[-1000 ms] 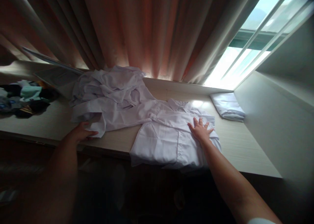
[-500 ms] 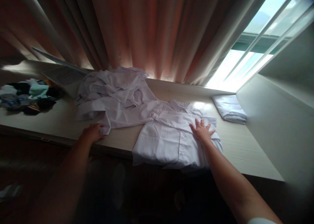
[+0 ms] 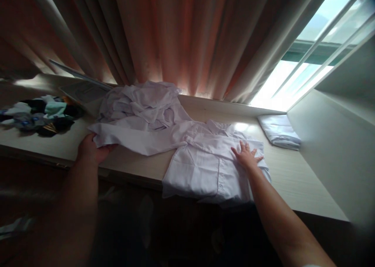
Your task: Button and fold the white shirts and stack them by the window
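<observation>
A white button-up shirt lies on the pale wooden ledge, its lower part hanging over the front edge. My right hand rests flat on the shirt with fingers spread. Off to the left, my left hand grips the end of the shirt's sleeve, which stretches out sideways from the body. The left fingertips are partly under the fabric. Behind the sleeve sits a crumpled heap of white clothes; where heap and sleeve part is hard to make out.
A folded white garment lies at the right end of the ledge, near a side panel. Bunched socks are at the far left, with a flat board-like thing behind them. Curtains hang along the back beside a window.
My left hand has moved left and slightly up, taking the cuff along, so the sleeve is straighter and its folded end has opened out. My right hand keeps its place on the shirt.
</observation>
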### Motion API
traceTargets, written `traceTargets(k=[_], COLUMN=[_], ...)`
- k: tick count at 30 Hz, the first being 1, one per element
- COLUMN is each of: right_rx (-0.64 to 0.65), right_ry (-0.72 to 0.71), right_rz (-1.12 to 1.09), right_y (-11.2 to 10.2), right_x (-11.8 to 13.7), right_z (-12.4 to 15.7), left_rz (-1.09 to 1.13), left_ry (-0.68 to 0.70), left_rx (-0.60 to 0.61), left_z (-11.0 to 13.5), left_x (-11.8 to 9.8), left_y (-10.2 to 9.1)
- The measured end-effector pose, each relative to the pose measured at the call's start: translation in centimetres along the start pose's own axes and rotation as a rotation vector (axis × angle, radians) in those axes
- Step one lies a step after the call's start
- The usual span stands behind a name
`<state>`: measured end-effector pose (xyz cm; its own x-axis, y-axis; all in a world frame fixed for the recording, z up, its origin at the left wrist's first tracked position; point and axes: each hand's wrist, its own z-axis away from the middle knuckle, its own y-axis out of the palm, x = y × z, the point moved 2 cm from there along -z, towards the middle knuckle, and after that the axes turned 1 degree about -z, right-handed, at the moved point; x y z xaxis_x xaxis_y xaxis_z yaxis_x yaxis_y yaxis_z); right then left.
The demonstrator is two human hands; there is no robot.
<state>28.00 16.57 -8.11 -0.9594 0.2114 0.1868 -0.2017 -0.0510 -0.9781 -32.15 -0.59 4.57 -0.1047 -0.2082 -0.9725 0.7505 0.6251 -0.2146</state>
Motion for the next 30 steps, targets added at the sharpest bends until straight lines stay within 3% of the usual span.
traceTargets(k=[2,5,9,14,18,20,22,24,27,30], right_rx=[-0.048,-0.124,-0.189,-0.225,-0.099,-0.033,0.019,0.015,-0.048,-0.078], right_ry=[-0.029,-0.106,-0.246,-0.704,-0.841,-0.791,-0.651,-0.508,-0.376,-0.211], right_rz=[-0.016,-0.065,-0.246,-0.784,-1.207,-1.405,-1.524,-1.598,-1.734,-1.886], right_y=[-0.6,-1.6,-3.0,-5.1,-7.0,-7.9,-8.5,-8.7,-8.5,-7.7], right_x=[0.7,2.5,5.5,10.9,15.6,17.1,17.3,16.5,14.3,11.8], right_z=[0.4,1.5,3.4,7.3,10.8,11.7,11.6,10.7,8.4,6.2], left_rz=[0.289,0.403,0.619,0.878,0.856,0.774,0.688,0.628,0.479,0.259], left_ry=[0.004,0.092,0.155,0.073,-0.022,0.017,0.057,0.136,0.24,0.273], left_rx=[-0.067,-0.091,0.062,0.342,0.676,0.9,1.142,1.261,1.291,1.197], left_z=[-0.4,-0.9,-0.8,2.2,7.4,10.0,12.2,13.3,13.2,11.6], left_x=[-1.2,-3.5,-6.7,-10.3,-11.6,-11.6,-11.1,-10.5,-9.1,-6.6], left_y=[0.6,1.7,4.8,12.5,20.4,24.0,26.9,28.6,29.5,29.2])
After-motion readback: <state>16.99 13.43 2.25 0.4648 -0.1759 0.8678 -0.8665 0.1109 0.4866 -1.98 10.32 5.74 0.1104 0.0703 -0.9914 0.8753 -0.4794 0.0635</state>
